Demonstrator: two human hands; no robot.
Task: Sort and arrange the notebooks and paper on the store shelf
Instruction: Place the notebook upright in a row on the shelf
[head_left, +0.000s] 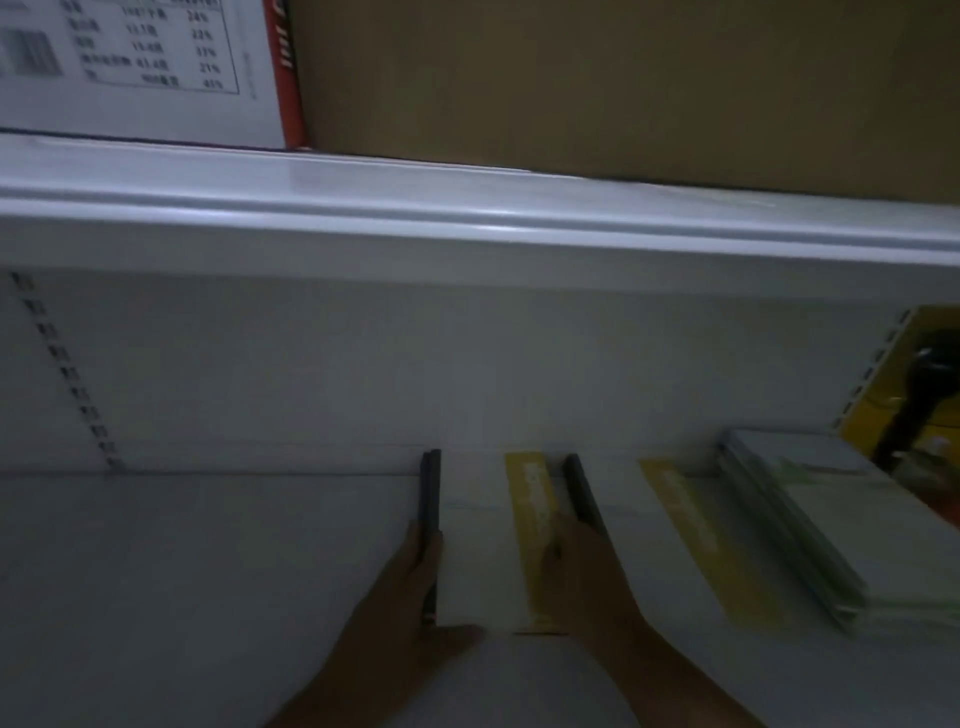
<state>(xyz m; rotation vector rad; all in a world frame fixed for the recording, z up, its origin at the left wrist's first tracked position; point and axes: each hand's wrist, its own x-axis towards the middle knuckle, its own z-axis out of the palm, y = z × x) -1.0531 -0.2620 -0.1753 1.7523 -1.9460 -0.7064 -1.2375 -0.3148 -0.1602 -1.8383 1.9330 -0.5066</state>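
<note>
Legible only on the white box (140, 67) at the far left of the upper shelf (467, 208): a printed table with a column reading 24%, 22%, 37%, 21%, a barcode to its left, all other characters too blurred to read. Red edge with white lettering on the box's right side, unreadable. Just right of it, a plain brown cardboard box (623, 78). Below, flat on the lower shelf (182, 571), a white notebook (478, 561), long axis running near to far, dark spine on the left, yellow band along the right, print on the band too smeared to read. Gripped at the spine by the left hand (395, 597), fingers curled round the dark edge, thumb across the near edge. Clasped on the right by the right hand (592, 577), thumb on the yellow band, fingers down over the right edge and hidden. Just beside it to the right, a second notebook (628, 525) lying the same way, with matching dark spine and yellow band. Further right, a slanted stack of paper packs (810, 519); behind that, a yellow package (872, 410) holding something black.
</note>
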